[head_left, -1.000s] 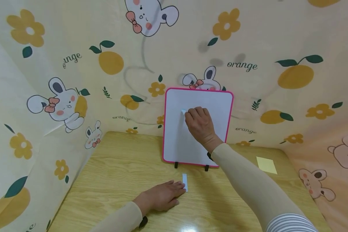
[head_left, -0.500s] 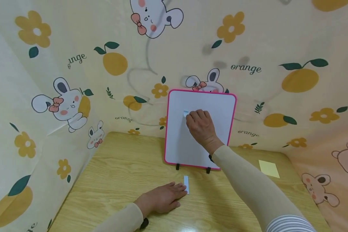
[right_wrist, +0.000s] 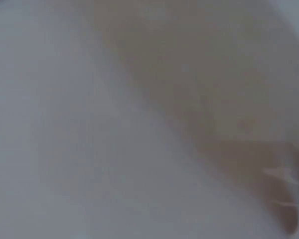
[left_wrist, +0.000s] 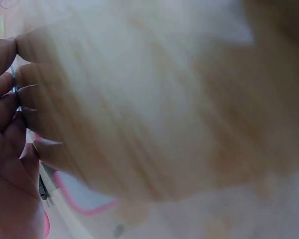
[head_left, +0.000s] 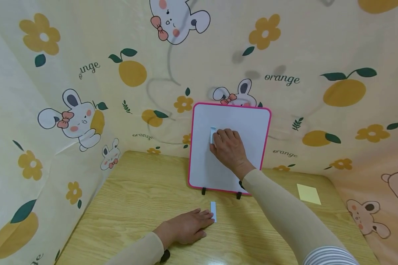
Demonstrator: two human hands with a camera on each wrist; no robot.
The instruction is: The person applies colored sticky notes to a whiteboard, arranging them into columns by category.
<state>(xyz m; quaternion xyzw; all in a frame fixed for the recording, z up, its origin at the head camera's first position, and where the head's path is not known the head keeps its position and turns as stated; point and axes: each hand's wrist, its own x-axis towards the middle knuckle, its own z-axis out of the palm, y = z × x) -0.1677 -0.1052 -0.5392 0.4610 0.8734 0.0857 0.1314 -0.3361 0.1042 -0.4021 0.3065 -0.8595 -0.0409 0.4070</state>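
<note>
Cream cloth [head_left: 119, 33], printed with rabbits, flowers and oranges, rises at your left and runs behind the wooden table [head_left: 142, 176]. Your beige left sleeve [head_left: 137, 250] reaches in from the bottom edge. Your left hand [head_left: 185, 226] lies palm down on the table, fingers extended and holding nothing, with fingertips resting on the lower end of a pale strip [head_left: 213, 208]. Behind that strip, a pink-rimmed whiteboard [head_left: 203, 165] stands on black feet [head_left: 203, 191]. Upright on its face, left of centre, is a light blue strip [head_left: 212, 136], partly covered by your right hand [head_left: 230, 149]. Those fingers are bent against it; their tips are hidden, so I cannot tell whether you pinch the strip or only press it. Your right sleeve [head_left: 281, 206] crosses the board's lower right corner. Farther right, a yellow note [head_left: 309, 194] lies on the table.
</note>
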